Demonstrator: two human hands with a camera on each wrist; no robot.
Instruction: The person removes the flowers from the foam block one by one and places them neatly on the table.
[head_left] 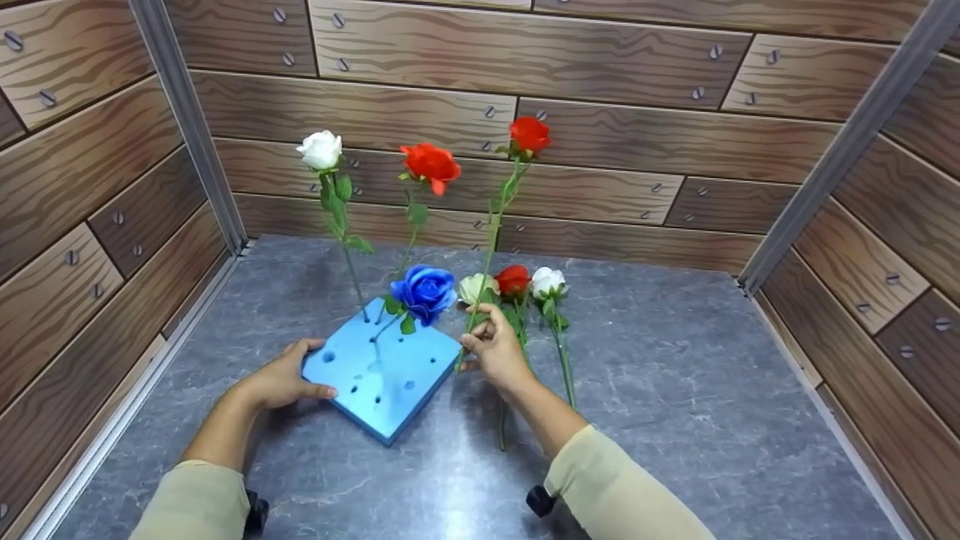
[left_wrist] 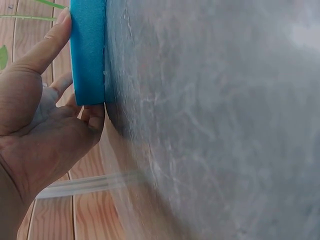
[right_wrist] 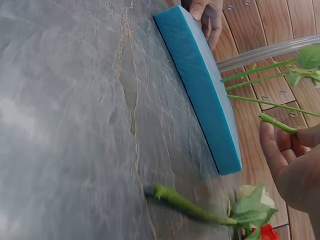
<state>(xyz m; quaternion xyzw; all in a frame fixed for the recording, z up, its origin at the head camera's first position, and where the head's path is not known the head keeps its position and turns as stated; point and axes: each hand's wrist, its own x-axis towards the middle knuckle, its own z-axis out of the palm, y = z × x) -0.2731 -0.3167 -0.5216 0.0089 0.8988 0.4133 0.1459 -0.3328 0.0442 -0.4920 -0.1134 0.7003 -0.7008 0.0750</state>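
A blue foam block [head_left: 390, 375] with several holes in its top lies flat on the table. My left hand [head_left: 281, 379] holds its left corner between thumb and fingers; the left wrist view shows the thumb [left_wrist: 52, 40] along the block's edge. A white rose [head_left: 321, 150], a red rose [head_left: 431, 165] and a blue rose [head_left: 424, 292] stand in the block's holes. By the block's right corner, my right hand [head_left: 496, 346] pinches the stem of another red rose [head_left: 529, 135], flower upward. In the right wrist view the cut stem end [right_wrist: 275, 123] is free, above the block's top.
To the right of the block lie a cream rose [head_left: 477, 289], a red rose [head_left: 514, 280] and a white rose [head_left: 550, 283], stems toward me. Wood-patterned walls [head_left: 600, 135] enclose the grey marbled table [head_left: 675, 420] at the back and both sides.
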